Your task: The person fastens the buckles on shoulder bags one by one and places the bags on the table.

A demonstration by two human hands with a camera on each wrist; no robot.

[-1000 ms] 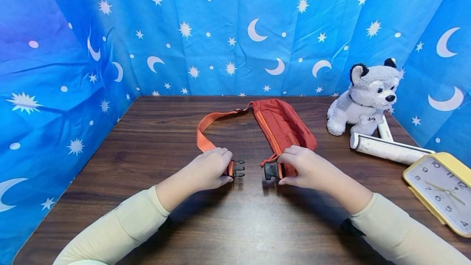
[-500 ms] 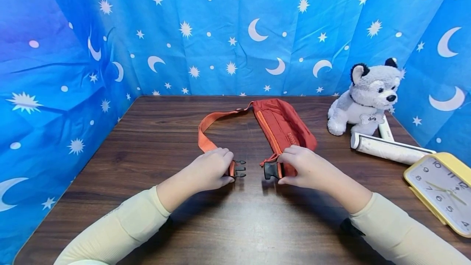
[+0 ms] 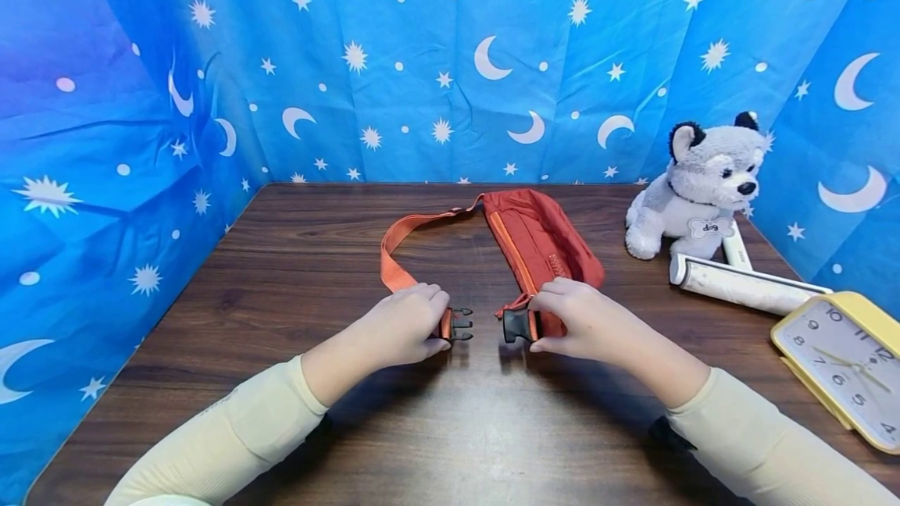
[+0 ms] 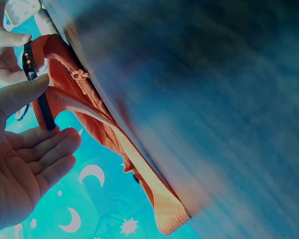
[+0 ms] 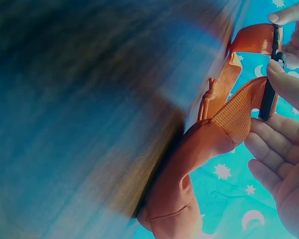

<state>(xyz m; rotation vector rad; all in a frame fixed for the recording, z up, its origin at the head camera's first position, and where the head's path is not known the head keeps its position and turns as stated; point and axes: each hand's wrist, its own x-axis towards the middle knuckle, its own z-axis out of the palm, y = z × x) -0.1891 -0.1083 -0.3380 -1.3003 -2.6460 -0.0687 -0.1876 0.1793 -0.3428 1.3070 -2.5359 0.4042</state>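
A rust-red waist bag point(image 3: 543, 234) lies on the table, its orange strap point(image 3: 395, 247) looping out to the left. My left hand point(image 3: 406, 325) pinches the strap end at the black pronged half of a side-release buckle point(image 3: 462, 325). Between thumb and fingers, my right hand point(image 3: 589, 322) pinches the black socket half point(image 3: 517, 326) by the bag's near end. The two halves face each other with a small gap between them. Both wrist views show thumb and fingertips on the buckle halves, the pronged half point(image 4: 46, 110) and the socket half point(image 5: 267, 100).
On the right of the dark wooden table point(image 3: 309, 428) sit a grey plush dog point(image 3: 703, 186), a white cylindrical object point(image 3: 745, 285) and a yellow alarm clock point(image 3: 844, 365). A blue curtain point(image 3: 422, 84) with moons and stars surrounds the back and sides.
My left hand has moved slightly to the right with the pronged half, and the gap between the buckle halves has narrowed. The right hand has shifted barely leftward. The bag stays put.
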